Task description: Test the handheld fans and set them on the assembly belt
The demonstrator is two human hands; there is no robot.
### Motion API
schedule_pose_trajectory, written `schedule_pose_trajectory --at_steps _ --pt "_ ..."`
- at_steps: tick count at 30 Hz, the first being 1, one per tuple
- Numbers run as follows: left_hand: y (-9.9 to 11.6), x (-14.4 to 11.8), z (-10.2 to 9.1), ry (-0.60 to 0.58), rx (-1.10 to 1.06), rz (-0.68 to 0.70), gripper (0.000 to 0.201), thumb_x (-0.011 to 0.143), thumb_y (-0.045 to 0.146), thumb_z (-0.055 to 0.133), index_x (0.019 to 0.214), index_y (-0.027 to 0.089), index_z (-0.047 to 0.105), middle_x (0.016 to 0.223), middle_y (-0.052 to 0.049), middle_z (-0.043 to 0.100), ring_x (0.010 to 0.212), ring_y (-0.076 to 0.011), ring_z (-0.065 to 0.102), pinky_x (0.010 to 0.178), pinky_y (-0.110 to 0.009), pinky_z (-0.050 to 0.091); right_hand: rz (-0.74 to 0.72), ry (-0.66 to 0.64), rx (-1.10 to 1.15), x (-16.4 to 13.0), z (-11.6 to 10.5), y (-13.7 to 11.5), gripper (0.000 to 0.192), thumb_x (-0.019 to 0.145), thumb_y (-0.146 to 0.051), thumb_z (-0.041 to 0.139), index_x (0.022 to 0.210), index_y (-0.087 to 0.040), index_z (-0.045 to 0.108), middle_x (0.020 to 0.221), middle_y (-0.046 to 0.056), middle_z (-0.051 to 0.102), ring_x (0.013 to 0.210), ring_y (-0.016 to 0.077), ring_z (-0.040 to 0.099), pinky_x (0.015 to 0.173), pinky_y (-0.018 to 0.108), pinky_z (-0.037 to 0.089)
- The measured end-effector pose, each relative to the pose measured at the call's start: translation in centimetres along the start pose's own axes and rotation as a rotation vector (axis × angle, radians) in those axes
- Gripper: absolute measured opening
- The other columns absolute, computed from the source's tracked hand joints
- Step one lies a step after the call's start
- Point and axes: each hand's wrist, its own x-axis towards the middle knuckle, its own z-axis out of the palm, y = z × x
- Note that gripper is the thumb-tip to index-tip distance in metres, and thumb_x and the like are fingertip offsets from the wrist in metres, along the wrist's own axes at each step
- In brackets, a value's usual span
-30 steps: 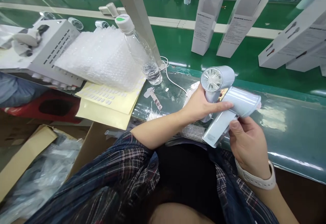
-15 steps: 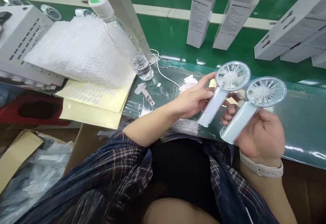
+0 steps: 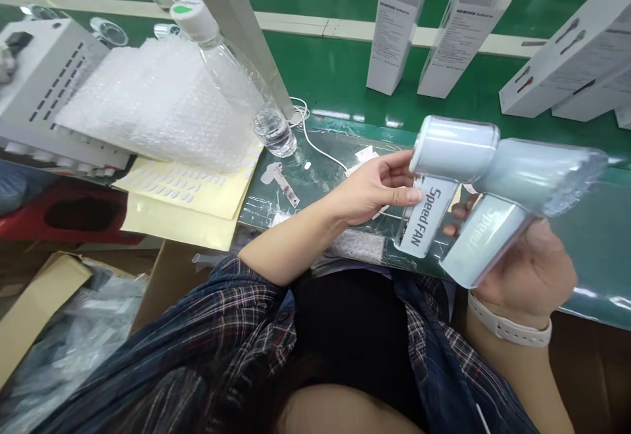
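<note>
Head view: two handheld fans are held side-on above the bench edge (image 3: pixel 582 269). The left fan (image 3: pixel 446 177) is pinched by the left hand (image 3: pixel 374 187); the right fan (image 3: pixel 513 204) is clasped in the right hand (image 3: pixel 535 276). Inspection appears under way; steady, separate grips are judged necessary next.

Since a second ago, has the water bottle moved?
No. The water bottle leans on the same slanted post beside the bubble wrap; only the camera shifted.

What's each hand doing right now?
Left hand: closed on the handle of the left fan.
Right hand: closed on the handle of the right fan.
</note>
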Motion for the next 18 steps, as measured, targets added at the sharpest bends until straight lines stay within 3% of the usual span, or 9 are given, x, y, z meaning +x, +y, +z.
schedule_pose_trajectory --at_steps 4,10,15,18 --pt "-0.1 0.2 0.1 0.016 -0.031 -0.043 0.066 0.052 0.042 0.109 0.104 0.015 0.079 0.100 -0.008 0.079 0.099 -0.0218 0.074 0.094 -0.036 0.058 -0.031 0.108 -0.050 0.3 0.0 1.0 0.026 0.097 -0.043 0.067 0.114 -0.029 0.081 0.100 0.009 0.077 0.086 0.0268 0.075 0.062 0.041 0.067" --pt "0.0 0.1 0.4 0.053 -0.045 -0.039 0.064 0.048 0.044 0.110 0.095 0.014 0.079 0.094 -0.006 0.076 0.088 -0.0163 0.069 0.090 -0.034 0.056 -0.003 0.164 -0.058 0.7 0.1 1.5 0.021 0.096 -0.032 0.066 0.109 -0.027 0.083 0.097 0.006 0.081 0.084 0.0241 0.078 0.065 0.036 0.069" --pt "-0.3 0.0 0.2 0.029 0.027 -0.030 0.065 0.060 0.055 0.104 0.103 0.014 0.078 0.096 -0.008 0.075 0.089 -0.0185 0.070 0.084 -0.033 0.054 -0.048 0.106 -0.065 0.8 0.4 1.5 0.022 0.094 -0.036 0.065 0.104 -0.027 0.082 0.098 0.007 0.082 0.084 0.0293 0.080 0.089 0.055 0.069" --pt "-0.5 0.0 0.0 -0.018 0.116 0.018 0.066 0.071 0.055 0.098 0.119 0.017 0.074 0.100 -0.008 0.076 0.095 -0.0219 0.071 0.085 -0.034 0.054 -0.089 0.058 -0.128 0.5 0.3 1.3 0.020 0.087 -0.039 0.073 0.101 -0.026 0.081 0.102 0.009 0.082 0.098 0.0343 0.080 0.101 0.062 0.064"
